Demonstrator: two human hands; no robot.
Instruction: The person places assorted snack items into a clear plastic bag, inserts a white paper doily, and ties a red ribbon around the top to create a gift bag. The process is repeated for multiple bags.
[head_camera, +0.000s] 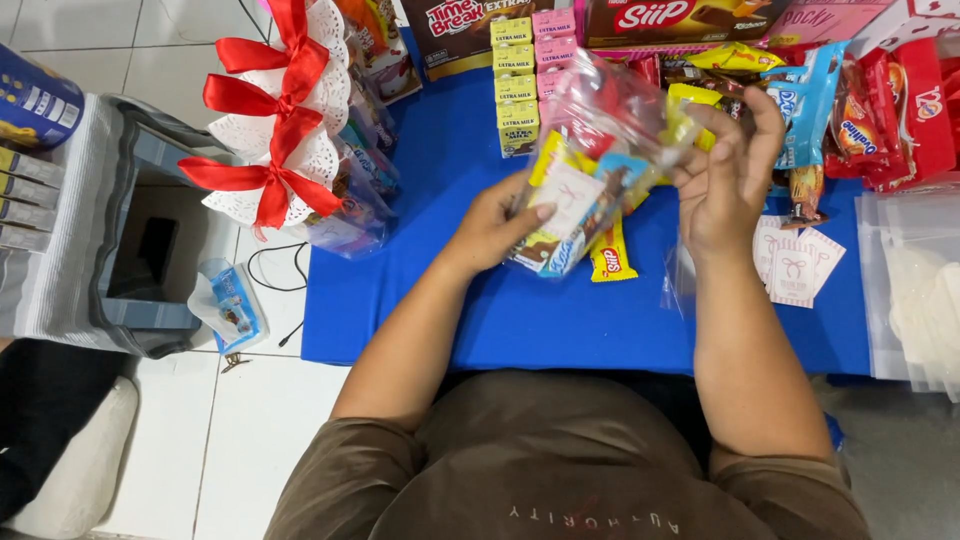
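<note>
My left hand (497, 222) grips the lower end of a clear plastic bag (600, 150) filled with snack packets and a small card. My right hand (728, 170) pinches the bag's upper end, fingers spread around the plastic. The bag is held tilted above a low blue table (420, 300). A yellow snack packet (612, 258) lies on the table just under the bag. Small white tag cards (795, 262) lie to the right of my right hand.
Finished bags with red ribbons and white doilies (290, 130) stand at the table's left. Small milk cartons (517, 85), snack boxes and packets crowd the far edge. A stack of clear bags (915, 280) lies right. A grey bin (150, 250) sits on the tiled floor left.
</note>
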